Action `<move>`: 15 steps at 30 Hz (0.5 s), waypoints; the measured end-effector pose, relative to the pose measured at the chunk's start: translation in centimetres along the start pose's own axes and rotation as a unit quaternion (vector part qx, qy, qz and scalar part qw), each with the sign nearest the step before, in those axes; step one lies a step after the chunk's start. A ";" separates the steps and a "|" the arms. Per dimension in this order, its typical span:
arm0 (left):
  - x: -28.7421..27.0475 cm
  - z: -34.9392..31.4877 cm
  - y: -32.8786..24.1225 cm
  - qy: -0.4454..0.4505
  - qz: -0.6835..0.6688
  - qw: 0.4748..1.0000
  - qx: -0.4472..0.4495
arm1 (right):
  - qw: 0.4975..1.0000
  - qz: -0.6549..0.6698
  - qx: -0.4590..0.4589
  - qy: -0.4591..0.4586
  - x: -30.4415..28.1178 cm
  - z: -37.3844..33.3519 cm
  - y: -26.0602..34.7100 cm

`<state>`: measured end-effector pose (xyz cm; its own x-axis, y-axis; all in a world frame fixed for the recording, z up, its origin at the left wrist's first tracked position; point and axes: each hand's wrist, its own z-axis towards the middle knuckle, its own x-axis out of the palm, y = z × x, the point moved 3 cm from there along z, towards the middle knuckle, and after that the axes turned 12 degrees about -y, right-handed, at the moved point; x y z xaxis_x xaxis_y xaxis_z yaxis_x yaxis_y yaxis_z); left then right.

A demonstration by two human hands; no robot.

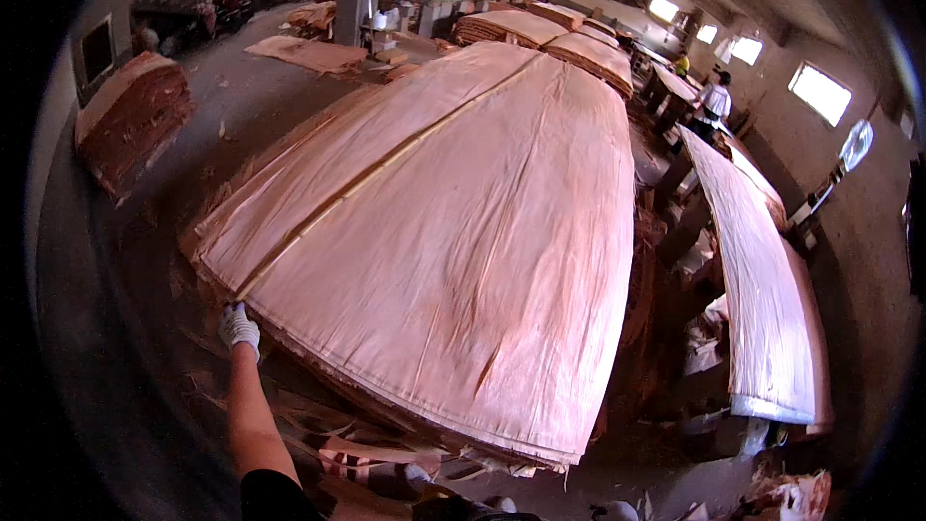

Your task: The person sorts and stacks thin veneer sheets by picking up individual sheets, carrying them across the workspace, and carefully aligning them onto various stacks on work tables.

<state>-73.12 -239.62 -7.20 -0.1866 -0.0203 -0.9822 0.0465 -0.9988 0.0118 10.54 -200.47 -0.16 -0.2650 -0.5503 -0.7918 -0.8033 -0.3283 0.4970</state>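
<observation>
At ten o'clock, a thick stack of reddish-brown sheets [135, 121] sits on the floor by the wall, likely put there to leave the walkway passable. At eight o'clock, the left hand [238, 328], in a pale knitted glove, is closed at the near end of a long thin pole [352, 188], apparently pinching it; an end grip like this would steer the whole length from one side. The pole lies across the big pile of thin wood sheets [502, 232] in the centre, running from eight o'clock to just past twelve, probably laid flat so that the sheet supports it. The right hand cannot be made out, so its state cannot be told. Toward two o'clock stands a co-worker [714, 99]; at four, a long pale sheet [757, 299] rests on raised supports, perhaps for easier reach.
</observation>
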 end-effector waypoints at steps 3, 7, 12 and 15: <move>-3.9 -3.9 -6.3 -0.051 -0.200 0.978 0.035 | 0.991 0.015 0.114 0.065 -0.7 -4.0 1.4; -12.0 -3.4 -5.0 -0.192 -0.059 0.979 -0.042 | 1.000 -0.007 -0.027 -0.014 1.4 -2.9 -1.1; -6.7 -1.8 -6.3 -0.078 0.074 0.994 -0.007 | 0.963 0.062 0.258 0.047 1.0 -6.7 -8.2; -1.7 2.4 -0.2 -0.033 -0.037 0.998 0.031 | 0.943 -0.017 0.306 0.133 2.9 -6.3 -13.9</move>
<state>-75.20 -239.52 -5.09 -0.2511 0.0521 -0.9666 -0.0303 -0.9985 -0.0460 24.33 -202.37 -7.17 -0.1547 -0.7474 -0.6461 -0.9879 0.1091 0.1104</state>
